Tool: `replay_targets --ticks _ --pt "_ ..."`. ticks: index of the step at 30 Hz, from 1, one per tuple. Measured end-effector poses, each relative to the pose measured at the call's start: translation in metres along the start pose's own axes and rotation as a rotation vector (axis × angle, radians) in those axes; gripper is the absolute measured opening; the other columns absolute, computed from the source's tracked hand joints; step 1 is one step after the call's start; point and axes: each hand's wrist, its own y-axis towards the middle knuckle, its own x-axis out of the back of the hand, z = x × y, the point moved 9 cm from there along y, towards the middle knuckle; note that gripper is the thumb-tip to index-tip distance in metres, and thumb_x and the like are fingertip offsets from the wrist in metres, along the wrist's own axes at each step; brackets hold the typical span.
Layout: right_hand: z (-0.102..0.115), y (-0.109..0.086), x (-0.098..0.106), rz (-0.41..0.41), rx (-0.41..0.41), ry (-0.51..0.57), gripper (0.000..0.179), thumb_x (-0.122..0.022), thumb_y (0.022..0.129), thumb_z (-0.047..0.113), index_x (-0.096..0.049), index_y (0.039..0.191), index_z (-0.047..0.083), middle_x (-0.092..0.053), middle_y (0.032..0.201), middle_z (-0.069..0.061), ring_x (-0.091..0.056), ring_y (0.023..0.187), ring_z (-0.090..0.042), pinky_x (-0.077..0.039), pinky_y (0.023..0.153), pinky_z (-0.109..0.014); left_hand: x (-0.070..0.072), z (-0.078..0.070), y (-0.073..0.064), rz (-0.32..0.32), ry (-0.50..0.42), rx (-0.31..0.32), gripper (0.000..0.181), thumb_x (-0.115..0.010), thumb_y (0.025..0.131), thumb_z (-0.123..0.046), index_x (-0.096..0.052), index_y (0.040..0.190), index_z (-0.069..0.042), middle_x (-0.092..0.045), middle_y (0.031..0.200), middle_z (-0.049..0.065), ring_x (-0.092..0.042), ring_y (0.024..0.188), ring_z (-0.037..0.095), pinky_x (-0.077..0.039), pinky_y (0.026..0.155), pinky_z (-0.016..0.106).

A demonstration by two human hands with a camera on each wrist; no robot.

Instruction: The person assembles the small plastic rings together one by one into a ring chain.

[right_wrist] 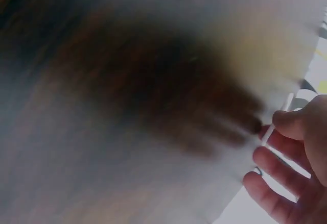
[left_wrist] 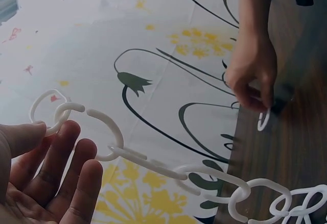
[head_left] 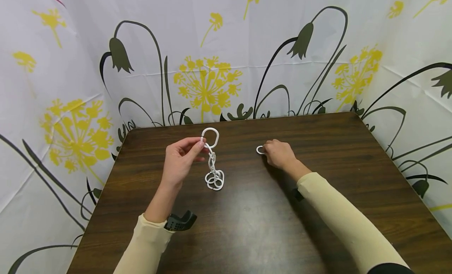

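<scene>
A chain of white plastic links (head_left: 212, 161) hangs from my left hand (head_left: 180, 158), which pinches it near its top link between thumb and forefinger. Its lower links lie bunched on the brown table. In the left wrist view the chain (left_wrist: 148, 163) runs from my fingers toward the lower right. To the right, my right hand (head_left: 279, 153) pinches a single loose white link (head_left: 259, 150) at the table surface. The right wrist view shows this link (right_wrist: 289, 103) edge-on between thumb and fingers, partly hidden by them.
The dark wooden table (head_left: 247, 227) carries both arms' shadows and reflections. Behind it and at its sides hangs a white cloth (head_left: 226, 42) with yellow and green flower prints. A black wrist strap (head_left: 181, 221) sits on the left wrist.
</scene>
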Motion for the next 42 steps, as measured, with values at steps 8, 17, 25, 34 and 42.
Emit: replay_targets --ticks 8,17,25,34,42 --pt "0.011 0.012 0.029 -0.083 -0.108 0.224 0.014 -0.058 0.092 0.013 -0.071 0.097 0.014 -0.065 0.085 0.001 -0.059 0.070 -0.017 -0.051 0.059 -0.040 0.001 0.001 0.000 -0.002 -0.007 0.002 0.022 -0.065 0.093 -0.001 -0.065 0.109 0.014 -0.073 0.095 0.004 -0.069 0.079 0.016 -0.059 0.062 0.030" --pt "0.048 0.023 0.119 -0.362 -0.087 0.656 0.017 -0.063 0.097 0.024 -0.074 0.102 0.013 -0.066 0.075 0.003 -0.054 0.061 -0.012 -0.044 0.055 -0.032 0.003 0.003 -0.001 -0.006 0.026 0.002 0.022 -0.066 0.093 -0.003 -0.067 0.108 0.012 -0.073 0.099 0.012 -0.069 0.079 0.016 -0.059 0.062 0.030" --pt "0.087 0.018 0.182 -0.408 0.037 1.090 0.015 -0.065 0.096 0.014 -0.070 0.099 0.000 -0.065 0.071 -0.012 -0.062 0.059 -0.022 -0.055 0.055 -0.034 0.003 0.003 -0.001 -0.004 0.024 -0.005 0.020 -0.066 0.093 -0.002 -0.068 0.107 0.011 -0.073 0.096 0.007 -0.069 0.080 0.022 -0.059 0.061 0.031" --pt "0.118 0.024 0.187 -0.269 0.059 1.178 0.015 -0.067 0.095 0.013 -0.071 0.094 -0.002 -0.062 0.062 -0.011 -0.060 0.056 -0.023 -0.050 0.052 -0.028 0.002 0.002 -0.002 0.011 0.040 -0.007 0.021 -0.068 0.093 -0.006 -0.068 0.108 0.009 -0.072 0.093 0.006 -0.069 0.081 0.021 -0.060 0.064 0.032" --pt "0.129 0.026 0.185 -0.210 0.014 1.024 0.014 -0.069 0.092 0.017 -0.073 0.083 0.008 -0.061 0.057 -0.004 -0.058 0.051 -0.019 -0.046 0.048 -0.027 0.001 0.000 -0.002 0.014 0.083 -0.036 0.021 -0.070 0.092 -0.007 -0.069 0.106 0.009 -0.072 0.090 0.012 -0.070 0.079 0.019 -0.060 0.063 0.033"
